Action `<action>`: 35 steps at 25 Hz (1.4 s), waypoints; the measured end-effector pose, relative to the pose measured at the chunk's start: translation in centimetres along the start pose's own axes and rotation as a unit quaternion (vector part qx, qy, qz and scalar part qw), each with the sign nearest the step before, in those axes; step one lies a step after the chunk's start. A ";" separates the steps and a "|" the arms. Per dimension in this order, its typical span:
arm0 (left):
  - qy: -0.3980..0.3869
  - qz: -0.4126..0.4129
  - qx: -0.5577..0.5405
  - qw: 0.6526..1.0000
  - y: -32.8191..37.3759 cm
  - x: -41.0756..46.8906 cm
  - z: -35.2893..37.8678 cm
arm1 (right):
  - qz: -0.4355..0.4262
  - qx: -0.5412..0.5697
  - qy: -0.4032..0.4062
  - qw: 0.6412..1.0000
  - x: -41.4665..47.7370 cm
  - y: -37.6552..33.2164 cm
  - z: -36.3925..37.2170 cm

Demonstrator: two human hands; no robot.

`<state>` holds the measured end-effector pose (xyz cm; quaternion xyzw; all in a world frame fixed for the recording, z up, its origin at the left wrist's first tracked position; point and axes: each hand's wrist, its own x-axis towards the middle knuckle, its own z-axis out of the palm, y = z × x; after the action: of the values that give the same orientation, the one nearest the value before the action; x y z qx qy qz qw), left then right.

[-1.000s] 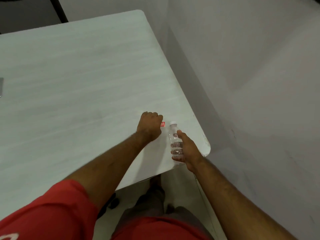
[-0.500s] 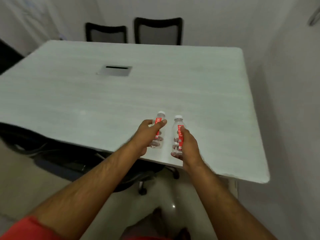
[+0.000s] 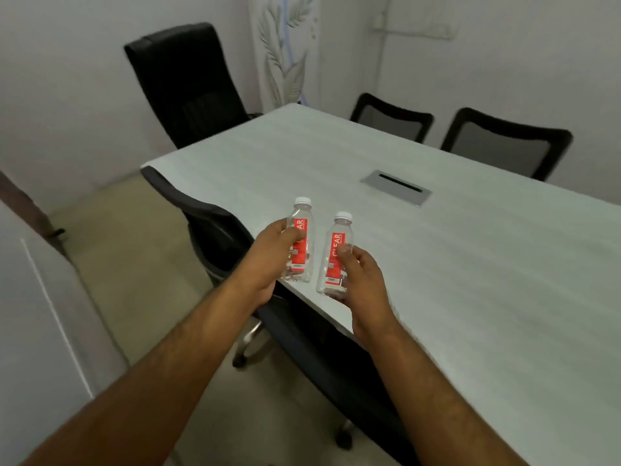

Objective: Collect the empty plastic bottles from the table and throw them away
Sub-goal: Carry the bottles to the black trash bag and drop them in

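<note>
Both hands are already wrapped snug, left hand (image 3: 274, 255) around the left bottle (image 3: 300, 242) and right hand (image 3: 361, 277) around the right bottle (image 3: 334, 255), caps up, held above the table (image 3: 470, 264) edge, no bin in sight though.

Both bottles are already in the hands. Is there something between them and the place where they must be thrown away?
That cannot be judged: no bin shows in this view. The left hand holds one bottle, the right hand the other bottle. A black chair stands close below them at the table edge.
</note>
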<state>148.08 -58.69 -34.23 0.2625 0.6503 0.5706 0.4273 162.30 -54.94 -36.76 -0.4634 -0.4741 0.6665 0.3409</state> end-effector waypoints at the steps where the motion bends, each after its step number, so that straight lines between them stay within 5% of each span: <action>1: 0.014 0.012 -0.009 1.000 0.9 1.5 -3.3 | -0.010 -0.003 -0.014 1.000 1.2 -0.3 3.5; 8: 0.110 0.036 -0.040 0.992 4.6 10.4 -23.6 | -0.032 -0.021 -0.101 0.994 8.4 -2.7 23.9; 24: 0.284 0.041 -0.045 0.957 9.7 30.3 -56.0 | 0.023 -0.089 -0.321 0.943 29.8 -4.0 64.3; 35: 0.293 0.012 -0.087 0.952 10.3 52.1 -82.2 | 0.059 -0.129 -0.279 0.950 47.3 -1.7 90.7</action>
<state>50.37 -55.81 -38.93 0.0538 0.6913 0.6820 0.2326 61.02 -40.77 -38.10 -0.3265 -0.6039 0.7212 0.0923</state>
